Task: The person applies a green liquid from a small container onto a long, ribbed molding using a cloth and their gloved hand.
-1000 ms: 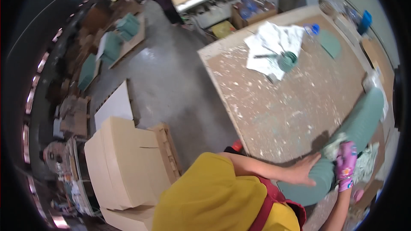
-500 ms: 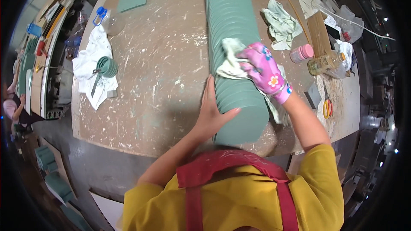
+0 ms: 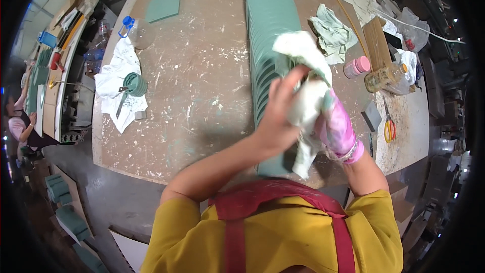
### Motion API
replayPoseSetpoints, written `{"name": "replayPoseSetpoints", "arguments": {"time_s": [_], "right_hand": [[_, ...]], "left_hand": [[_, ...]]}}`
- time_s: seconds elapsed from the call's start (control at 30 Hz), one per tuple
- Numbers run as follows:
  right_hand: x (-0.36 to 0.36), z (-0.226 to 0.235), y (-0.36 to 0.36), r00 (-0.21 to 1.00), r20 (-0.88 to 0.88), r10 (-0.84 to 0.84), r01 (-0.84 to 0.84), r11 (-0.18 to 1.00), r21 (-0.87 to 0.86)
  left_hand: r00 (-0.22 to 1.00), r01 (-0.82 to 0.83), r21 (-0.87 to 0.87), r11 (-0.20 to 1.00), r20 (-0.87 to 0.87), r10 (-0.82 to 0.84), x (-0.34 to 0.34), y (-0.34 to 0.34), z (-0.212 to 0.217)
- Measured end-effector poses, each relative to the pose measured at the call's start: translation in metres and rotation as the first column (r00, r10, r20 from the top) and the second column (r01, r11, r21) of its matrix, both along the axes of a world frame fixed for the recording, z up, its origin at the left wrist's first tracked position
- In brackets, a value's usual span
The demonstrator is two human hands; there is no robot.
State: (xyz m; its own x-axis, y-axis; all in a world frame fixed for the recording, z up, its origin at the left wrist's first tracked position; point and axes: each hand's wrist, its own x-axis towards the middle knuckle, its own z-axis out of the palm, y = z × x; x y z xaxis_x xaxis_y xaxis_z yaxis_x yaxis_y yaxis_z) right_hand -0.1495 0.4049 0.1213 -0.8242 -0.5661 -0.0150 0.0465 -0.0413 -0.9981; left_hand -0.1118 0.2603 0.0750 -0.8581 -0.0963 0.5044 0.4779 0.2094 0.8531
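A whitish-green cloth [image 3: 302,98] is bunched up between my hands, above a long row of thin green panels [image 3: 273,15] packed face to face on the table. My bare left hand [image 3: 279,114] grips the cloth from the left, its fingers curled over it. On the other side my right hand [image 3: 337,126], in a pink flowered glove, holds the same cloth. My hands, the cloth and my left forearm hide much of the row's near end. The cloth's lower end hangs toward the table edge.
Right of the row lie another crumpled cloth [image 3: 333,33], a pink-lidded jar [image 3: 357,66], an oil bottle [image 3: 386,77], a grey block [image 3: 371,115] and scissors [image 3: 389,126]. At left are a green-coated cup [image 3: 135,85] on white cloth, a clear jug [image 3: 140,34] and one arched green panel [image 3: 163,6].
My left hand has left the row's side and taken hold of the cloth. My right hand has lifted the cloth off the panels and drawn it toward me.
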Motion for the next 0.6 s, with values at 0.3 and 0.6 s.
{"name": "replayPoseSetpoints", "arguments": {"time_s": [0.3,0.6], "right_hand": [[-0.048,-0.013,0.016,0.684,-0.718,0.129,0.327,0.826,0.459],[-0.071,-0.049,-0.021,0.513,-0.81,0.286,0.439,0.723,0.534]], "left_hand": [[0.833,-0.553,-0.313,0.772,-0.208,0.513,-0.049,-0.146,0.082],[0.832,-0.533,-0.695,0.483,-0.324,0.451,-0.068,-0.167,0.06]]}}
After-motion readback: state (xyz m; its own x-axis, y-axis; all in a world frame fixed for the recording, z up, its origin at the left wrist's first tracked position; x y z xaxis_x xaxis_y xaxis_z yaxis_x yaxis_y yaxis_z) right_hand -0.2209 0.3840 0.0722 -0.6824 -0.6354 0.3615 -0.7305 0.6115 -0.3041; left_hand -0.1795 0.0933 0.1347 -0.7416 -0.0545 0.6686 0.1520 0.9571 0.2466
